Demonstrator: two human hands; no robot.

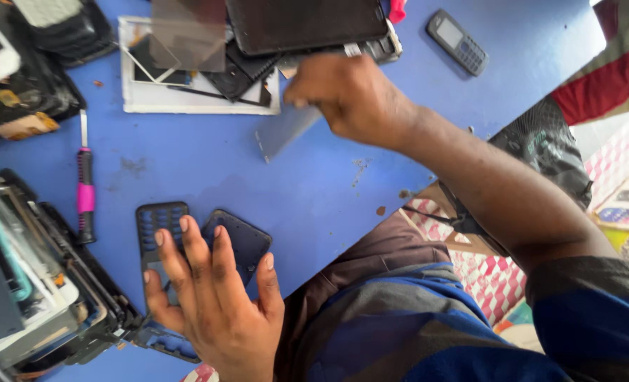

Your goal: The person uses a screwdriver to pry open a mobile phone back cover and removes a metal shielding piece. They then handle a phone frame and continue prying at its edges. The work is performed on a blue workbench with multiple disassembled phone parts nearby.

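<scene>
My left hand lies flat with fingers spread over two dark phone parts on the blue table: a keypad front cover and a dark back cover. My right hand reaches across the table with its fingers pinched on a thin grey rectangular sheet, which is blurred and tilted above the tabletop. The hand sits just below a dark tablet.
A pink-handled screwdriver lies at the left. Stacks of phone frames and screens crowd the left edge. A white panel with dark parts sits at the top. A small grey keypad phone lies at the upper right.
</scene>
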